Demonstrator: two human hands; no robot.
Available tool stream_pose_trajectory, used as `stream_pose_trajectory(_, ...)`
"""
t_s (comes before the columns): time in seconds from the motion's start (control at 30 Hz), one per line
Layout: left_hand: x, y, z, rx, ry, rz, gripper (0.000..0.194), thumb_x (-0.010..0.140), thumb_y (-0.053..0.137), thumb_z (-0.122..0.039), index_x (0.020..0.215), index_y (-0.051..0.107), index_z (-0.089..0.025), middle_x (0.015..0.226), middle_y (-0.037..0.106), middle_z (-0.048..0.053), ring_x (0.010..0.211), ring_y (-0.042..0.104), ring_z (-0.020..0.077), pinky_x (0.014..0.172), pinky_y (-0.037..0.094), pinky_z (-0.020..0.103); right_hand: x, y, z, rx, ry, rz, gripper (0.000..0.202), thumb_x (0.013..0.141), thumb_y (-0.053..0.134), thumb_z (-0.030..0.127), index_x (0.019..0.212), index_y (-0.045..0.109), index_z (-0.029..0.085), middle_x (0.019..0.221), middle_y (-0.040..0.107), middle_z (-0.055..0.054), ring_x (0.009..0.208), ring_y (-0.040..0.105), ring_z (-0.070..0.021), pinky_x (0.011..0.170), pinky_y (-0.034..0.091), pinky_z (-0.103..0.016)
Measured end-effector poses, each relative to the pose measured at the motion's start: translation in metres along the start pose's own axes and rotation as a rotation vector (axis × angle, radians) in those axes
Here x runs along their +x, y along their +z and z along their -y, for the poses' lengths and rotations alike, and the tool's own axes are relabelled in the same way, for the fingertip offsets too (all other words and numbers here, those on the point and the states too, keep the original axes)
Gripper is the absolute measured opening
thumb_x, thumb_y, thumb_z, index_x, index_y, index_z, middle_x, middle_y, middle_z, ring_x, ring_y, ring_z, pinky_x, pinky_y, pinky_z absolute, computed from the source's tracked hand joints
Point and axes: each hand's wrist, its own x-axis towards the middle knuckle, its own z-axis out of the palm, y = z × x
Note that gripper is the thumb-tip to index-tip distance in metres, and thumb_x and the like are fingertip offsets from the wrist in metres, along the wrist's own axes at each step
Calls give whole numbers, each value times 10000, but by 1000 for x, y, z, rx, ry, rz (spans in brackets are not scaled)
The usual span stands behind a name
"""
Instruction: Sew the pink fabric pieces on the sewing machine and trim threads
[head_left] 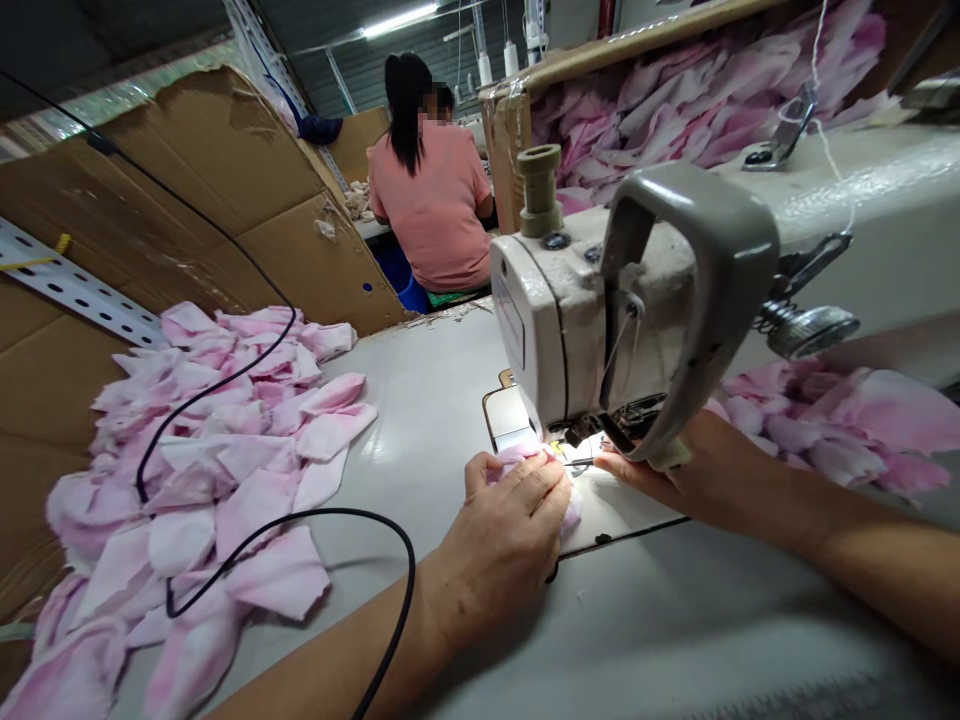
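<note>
A sewing machine (551,320) with a grey curved guard stands on the pale table (420,400). Below its head, left of the needle area, my left hand (506,525) has its fingers bent over a small pink and white cloth piece (571,510), pressing it on the machine bed. My right hand (667,475) reaches in from the right, under the guard. A thin dark tool (579,463) extends from its fingertips toward the cloth; the guard and machine head hide part of that hand.
Pink and white cloth pieces (255,470) are heaped on the left, with a black cable (352,512) across them. More cloth (862,420) lies behind my right arm. Cardboard (225,190) stands at the back left. A person (431,200) in a pink shirt sits beyond.
</note>
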Motion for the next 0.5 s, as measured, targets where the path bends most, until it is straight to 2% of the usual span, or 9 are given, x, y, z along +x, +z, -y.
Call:
stream_pose_trajectory(0.13,0,0,-1,2,-1,-10,267,1019,340,-188,1180,553,-193,1198,668,90,1136,577,224,913,291,436,0,0,1,-12,25,23,213,920,516,261,740,600,186,696,659,-50,647,622,-202,598,416,-311)
stream_pose_trajectory(0.37,-1,1,0,-5,14,-15,256,1016,369,-186,1200,546,-196,1202,671,83,1131,577,211,938,277,425,0,4,1,-40,-24,14,197,926,523,229,749,596,182,658,639,-22,567,588,-165,532,337,-291)
stream_pose_trajectory(0.5,0,-4,0,3,15,36,272,1022,344,-204,1211,538,-191,1237,649,97,1159,564,216,946,278,420,0,5,1,-51,0,76,164,922,535,229,784,608,177,720,666,-44,651,628,-195,558,336,-298)
